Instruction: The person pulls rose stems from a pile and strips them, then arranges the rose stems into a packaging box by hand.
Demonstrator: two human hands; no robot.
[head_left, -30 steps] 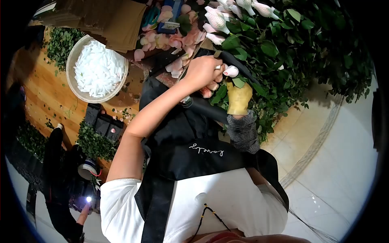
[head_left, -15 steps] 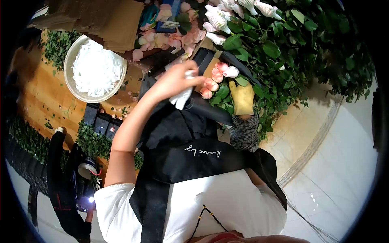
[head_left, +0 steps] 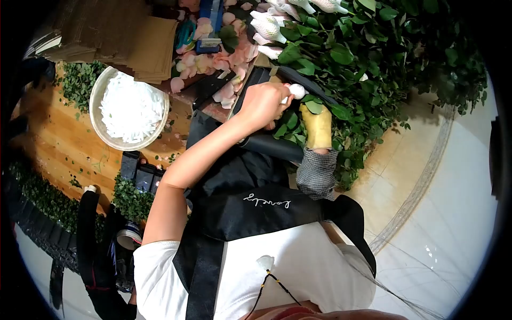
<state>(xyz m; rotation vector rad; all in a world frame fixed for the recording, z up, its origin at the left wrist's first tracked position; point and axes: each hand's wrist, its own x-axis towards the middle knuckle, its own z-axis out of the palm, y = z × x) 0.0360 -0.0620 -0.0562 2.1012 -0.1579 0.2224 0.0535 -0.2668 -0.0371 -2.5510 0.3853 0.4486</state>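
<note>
My left hand [head_left: 265, 104], bare, is closed at the pink roses, with a bit of white foam net sleeve [head_left: 288, 100] showing at its fingertips. It covers most of the blooms. Beside the fingers is a rose bud in a white net sleeve [head_left: 297, 91]. My right hand [head_left: 318, 128], in a yellow glove, is closed low on the roses among green leaves [head_left: 314, 107]; the stems inside it are hidden. A dark padded stand [head_left: 274, 148] lies just below both hands.
At left stands a round tub [head_left: 95, 114] of white net sleeves. Cardboard sheets [head_left: 152, 50], pink petals [head_left: 242, 52] and a blue tool [head_left: 209, 21] lie ahead. Netted roses [head_left: 266, 26] with thick foliage [head_left: 362, 69] fill the right. Another person's dark sleeve [head_left: 88, 229] shows lower left.
My left hand has moved right and slightly forward, from beside the roses onto them. The bundle of white sleeves it showed is now mostly hidden. My gloved right hand has barely shifted.
</note>
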